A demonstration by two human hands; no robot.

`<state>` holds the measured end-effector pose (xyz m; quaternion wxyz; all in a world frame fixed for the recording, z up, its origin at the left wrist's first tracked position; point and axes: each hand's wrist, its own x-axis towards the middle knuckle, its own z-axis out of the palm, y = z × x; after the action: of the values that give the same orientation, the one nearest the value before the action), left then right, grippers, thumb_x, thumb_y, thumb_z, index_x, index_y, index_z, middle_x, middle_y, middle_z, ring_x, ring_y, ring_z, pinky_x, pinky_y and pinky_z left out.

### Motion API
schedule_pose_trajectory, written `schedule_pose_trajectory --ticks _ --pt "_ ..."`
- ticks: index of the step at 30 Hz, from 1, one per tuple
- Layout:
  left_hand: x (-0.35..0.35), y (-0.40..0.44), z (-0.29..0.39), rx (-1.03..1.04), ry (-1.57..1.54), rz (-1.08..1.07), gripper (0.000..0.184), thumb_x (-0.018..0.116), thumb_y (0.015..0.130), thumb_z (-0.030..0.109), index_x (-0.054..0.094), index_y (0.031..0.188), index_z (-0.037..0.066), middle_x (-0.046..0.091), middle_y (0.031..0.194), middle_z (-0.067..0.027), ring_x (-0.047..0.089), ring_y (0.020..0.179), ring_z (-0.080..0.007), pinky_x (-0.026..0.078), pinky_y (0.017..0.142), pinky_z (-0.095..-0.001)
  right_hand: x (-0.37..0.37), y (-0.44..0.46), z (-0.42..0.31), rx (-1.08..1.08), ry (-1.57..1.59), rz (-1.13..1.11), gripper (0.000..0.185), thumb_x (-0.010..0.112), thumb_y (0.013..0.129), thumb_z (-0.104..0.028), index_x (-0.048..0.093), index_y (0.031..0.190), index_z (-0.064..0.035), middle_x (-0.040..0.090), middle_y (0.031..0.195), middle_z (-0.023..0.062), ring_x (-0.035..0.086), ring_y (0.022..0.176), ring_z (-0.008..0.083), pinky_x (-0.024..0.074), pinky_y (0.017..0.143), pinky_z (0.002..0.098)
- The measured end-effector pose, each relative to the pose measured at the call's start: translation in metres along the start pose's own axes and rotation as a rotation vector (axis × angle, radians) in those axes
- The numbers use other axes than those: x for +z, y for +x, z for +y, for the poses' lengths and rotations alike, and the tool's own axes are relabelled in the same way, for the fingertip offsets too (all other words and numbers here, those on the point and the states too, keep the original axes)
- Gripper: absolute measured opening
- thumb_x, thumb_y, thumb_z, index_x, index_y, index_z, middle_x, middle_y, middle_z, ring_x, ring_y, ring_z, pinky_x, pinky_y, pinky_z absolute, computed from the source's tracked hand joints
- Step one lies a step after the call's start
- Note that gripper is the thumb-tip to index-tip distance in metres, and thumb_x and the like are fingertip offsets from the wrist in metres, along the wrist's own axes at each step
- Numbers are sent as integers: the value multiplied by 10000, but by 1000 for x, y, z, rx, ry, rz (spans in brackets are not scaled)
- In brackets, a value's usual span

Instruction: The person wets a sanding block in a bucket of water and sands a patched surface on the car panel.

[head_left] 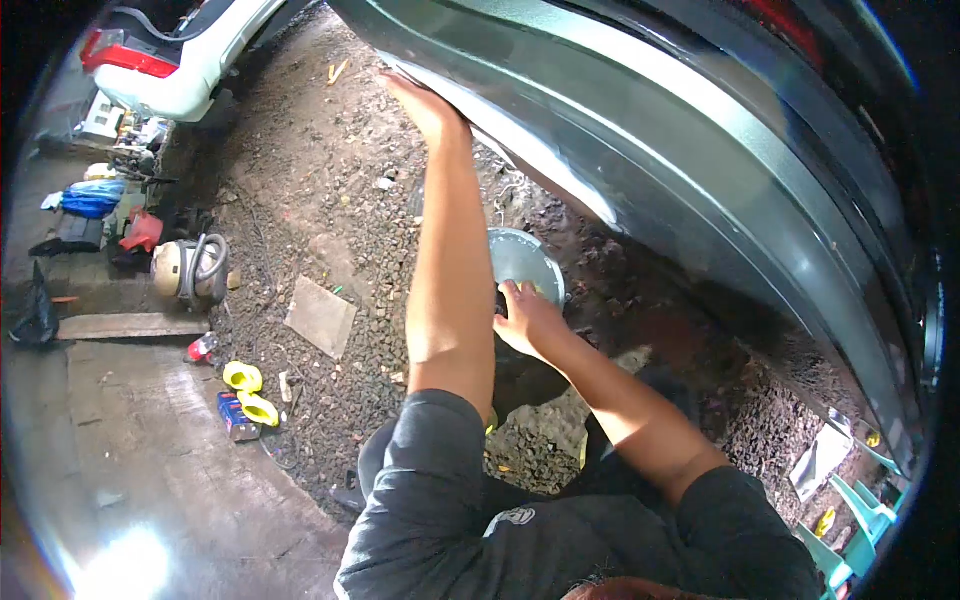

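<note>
A dark grey car body panel (640, 130) slants across the upper right, with a white strip (550, 160) along its lower edge. My left hand (430, 108) reaches up to that edge, its fingers stretched out and laid against the panel; part of them is hidden. Below the panel, a round grey bucket (525, 255) stands on the ground. Over the bucket's near side is my right hand (532, 318), its fingers bent. A small dark thing shows at these fingertips, but I cannot make out what it is.
Gravelly ground (330, 200) surrounds the bucket. To the left are a vacuum cleaner (185, 270), a flat board piece (321, 316), yellow shoes (250, 392) and a blue box (238, 417). A white car (180, 80) stands upper left; green plastic chairs (865, 510) lower right.
</note>
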<state>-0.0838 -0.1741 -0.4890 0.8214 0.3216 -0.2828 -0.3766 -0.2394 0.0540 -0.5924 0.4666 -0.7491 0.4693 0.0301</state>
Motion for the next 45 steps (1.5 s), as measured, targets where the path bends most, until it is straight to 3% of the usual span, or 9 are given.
schedule_pose_trajectory --ticks 14,17,20,21,24,33,37,39,45 --pt "29 -92 -37 114 -56 19 846 278 1072 636 27 1653 75 24 1730 -109 108 1580 -244 93 1280 -386 67 55 71 -430 651 72 496 701 963 -274 556 1380 -48 624 1293 135 581 1184 233 502 984 394" --pt "41 -122 -42 161 -45 32 835 311 1082 591 4 1650 62 -31 1727 -134 45 1588 -254 50 1285 -389 110 68 86 -392 187 479 670 672 963 -409 457 1461 -17 537 1411 219 508 1310 323 382 1120 459" --pt "57 -150 -48 137 197 215 926 281 1008 760 117 1658 121 160 1710 -123 233 1536 -304 192 1250 -423 59 35 43 -164 -35 227 760 654 929 -448 386 1509 -37 470 1455 280 466 1342 445 339 1146 549" --pt "63 -162 -42 188 213 162 804 282 1099 540 26 1632 -5 -46 1721 -176 -29 1591 -277 -4 1282 -386 44 27 33 -131 -54 191 790 649 918 -461 363 1525 -43 448 1470 301 451 1353 486 325 1155 579" --pt "76 -186 -51 260 379 222 835 283 1075 624 58 1652 65 34 1728 -130 72 1584 -282 69 1280 -392 16 17 19 -64 -120 137 673 664 905 -413 443 1429 -54 498 1368 320 617 1162 479 518 960 551" --pt "121 -270 -27 168 588 145 795 254 1104 513 -5 1621 -32 -96 1710 -216 -115 1585 -325 -60 1267 -426 -1 13 29 -106 33 131 635 676 908 -351 458 1407 -25 545 1278 308 622 1144 469 523 969 522" --pt "115 -286 -19 44 1480 27 799 244 1102 514 -36 1620 -26 -122 1707 -216 -134 1582 -328 -80 1262 -430 1 22 27 -121 31 142 639 671 912 -351 456 1412 -17 549 1272 310 626 1141 469 527 966 520" --pt "104 -279 -41 171 566 54 768 255 1113 494 -52 1630 15 -155 1715 -142 -129 1582 -260 -66 1268 -384 2 26 24 -132 46 132 649 668 916 -361 451 1418 -12 545 1288 312 617 1159 471 516 981 527" --pt "39 -166 -36 -7 36 28 862 320 1087 566 -73 1629 23 -113 1724 -109 -101 1577 -227 6 1280 -384 39 61 30 -181 2 290 694 659 923 -460 452 1409 -11 528 1385 314 526 1304 468 376 1112 608"
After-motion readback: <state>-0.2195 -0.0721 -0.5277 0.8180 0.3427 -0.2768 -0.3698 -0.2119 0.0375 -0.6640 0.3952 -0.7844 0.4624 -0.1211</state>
